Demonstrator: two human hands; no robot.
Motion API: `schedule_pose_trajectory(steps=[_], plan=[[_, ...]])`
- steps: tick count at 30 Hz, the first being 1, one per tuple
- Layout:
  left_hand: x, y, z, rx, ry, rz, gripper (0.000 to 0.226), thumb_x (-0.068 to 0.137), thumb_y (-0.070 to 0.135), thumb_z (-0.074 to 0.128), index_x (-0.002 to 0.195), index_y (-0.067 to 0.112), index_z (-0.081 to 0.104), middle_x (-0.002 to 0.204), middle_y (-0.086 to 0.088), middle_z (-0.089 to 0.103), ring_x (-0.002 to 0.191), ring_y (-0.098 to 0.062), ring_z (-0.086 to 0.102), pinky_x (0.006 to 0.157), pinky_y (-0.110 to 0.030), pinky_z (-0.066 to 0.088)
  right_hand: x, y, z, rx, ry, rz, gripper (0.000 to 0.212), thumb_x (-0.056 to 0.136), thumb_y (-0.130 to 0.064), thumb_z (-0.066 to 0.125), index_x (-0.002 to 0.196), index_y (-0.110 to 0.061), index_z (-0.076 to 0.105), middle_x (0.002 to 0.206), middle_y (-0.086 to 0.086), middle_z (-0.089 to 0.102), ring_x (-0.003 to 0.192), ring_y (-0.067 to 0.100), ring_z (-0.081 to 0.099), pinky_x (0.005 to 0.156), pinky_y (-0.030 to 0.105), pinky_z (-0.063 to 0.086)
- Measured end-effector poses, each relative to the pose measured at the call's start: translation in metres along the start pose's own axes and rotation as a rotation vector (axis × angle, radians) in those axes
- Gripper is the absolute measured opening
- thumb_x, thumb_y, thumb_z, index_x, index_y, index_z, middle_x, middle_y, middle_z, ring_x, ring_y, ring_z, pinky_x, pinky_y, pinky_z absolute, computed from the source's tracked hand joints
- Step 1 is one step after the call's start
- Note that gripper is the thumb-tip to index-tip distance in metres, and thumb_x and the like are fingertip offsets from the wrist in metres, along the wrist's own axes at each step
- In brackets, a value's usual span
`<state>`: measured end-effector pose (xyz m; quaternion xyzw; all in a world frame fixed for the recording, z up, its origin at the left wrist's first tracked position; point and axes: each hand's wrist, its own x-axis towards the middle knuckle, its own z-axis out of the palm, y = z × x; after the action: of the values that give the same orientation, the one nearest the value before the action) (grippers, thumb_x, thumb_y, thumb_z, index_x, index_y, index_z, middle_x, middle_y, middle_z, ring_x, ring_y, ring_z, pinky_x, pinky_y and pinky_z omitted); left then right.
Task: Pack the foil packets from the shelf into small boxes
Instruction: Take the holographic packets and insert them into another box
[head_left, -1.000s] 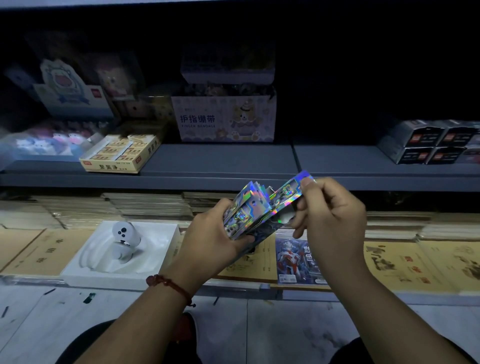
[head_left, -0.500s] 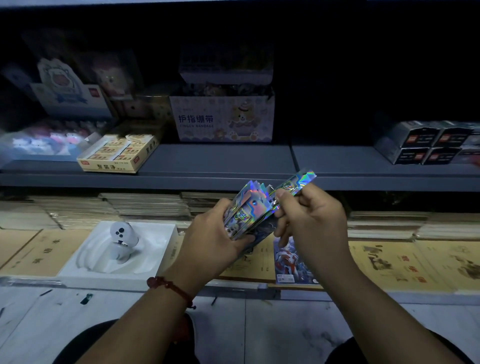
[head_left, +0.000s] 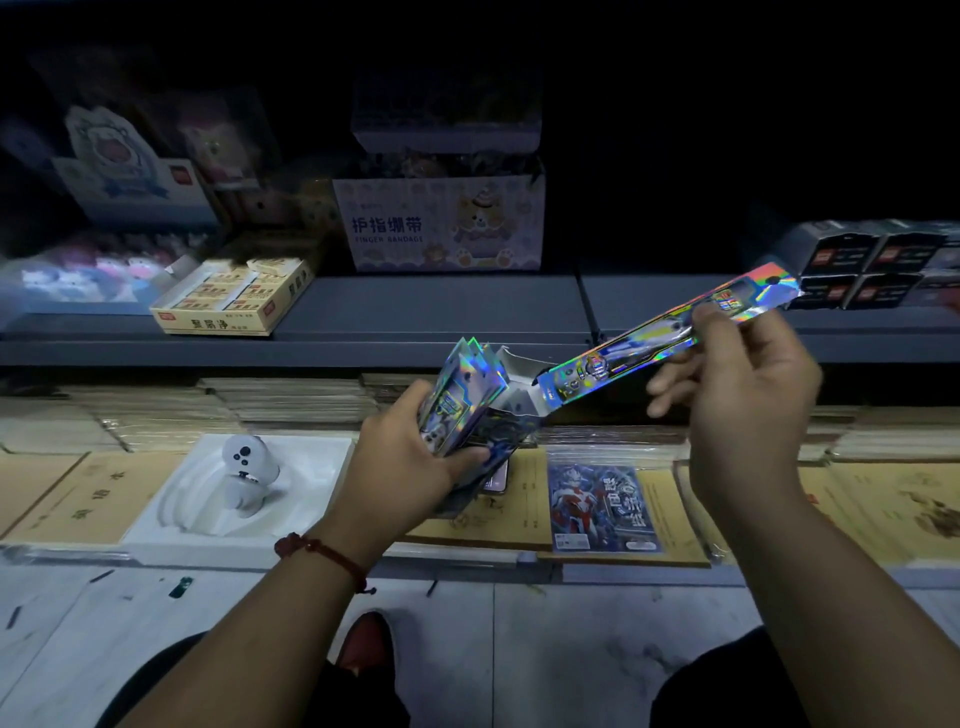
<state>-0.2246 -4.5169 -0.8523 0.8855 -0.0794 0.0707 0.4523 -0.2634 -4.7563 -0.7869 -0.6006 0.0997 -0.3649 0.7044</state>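
My left hand grips a bundle of shiny holographic foil packets together with a small open box, whose white flap stands up on the right. My right hand pinches one long holographic foil packet near its upper end. That packet slants from upper right down to the box mouth, its lower tip at the opening. Both hands are in front of the grey shelf edge.
On the shelf stand a yellow eraser box, a finger-bandage carton and dark small boxes at right. Below lie stacked notebooks, a white tray with a figure and a blue card pack.
My right hand has moved right and up, drawing one long packet out from the bundle until it is almost fully clear of the box. The left hand kept its hold.
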Motion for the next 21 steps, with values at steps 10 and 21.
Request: schedule_pose_trajectory(steps=[10,21], plan=[[-0.001,0.004,0.001,-0.068,-0.032,0.025,0.053,0.066,0.026,0.095,0.109,0.031,0.063,0.094,0.021,0.075,0.087,-0.001,0.071,0.082,-0.028,0.059,-0.016,0.003,0.010,-0.048,-0.136,-0.036,0.017,0.103,-0.012,0.059,0.089,-0.003,0.060,0.061,0.007,0.057,0.042,0.021,0.056,0.037,0.033,0.049],[-0.004,0.008,-0.003,-0.123,-0.094,0.064,0.058,0.070,0.027,0.093,0.119,0.028,0.062,0.105,0.020,0.074,0.095,0.004,0.070,0.078,-0.012,0.054,-0.026,0.027,0.020,-0.468,-0.376,0.006,0.024,0.087,-0.031,0.079,0.097,-0.025,0.059,0.079,0.005,0.061,0.060,0.019,0.055,0.061,0.041,0.051]])
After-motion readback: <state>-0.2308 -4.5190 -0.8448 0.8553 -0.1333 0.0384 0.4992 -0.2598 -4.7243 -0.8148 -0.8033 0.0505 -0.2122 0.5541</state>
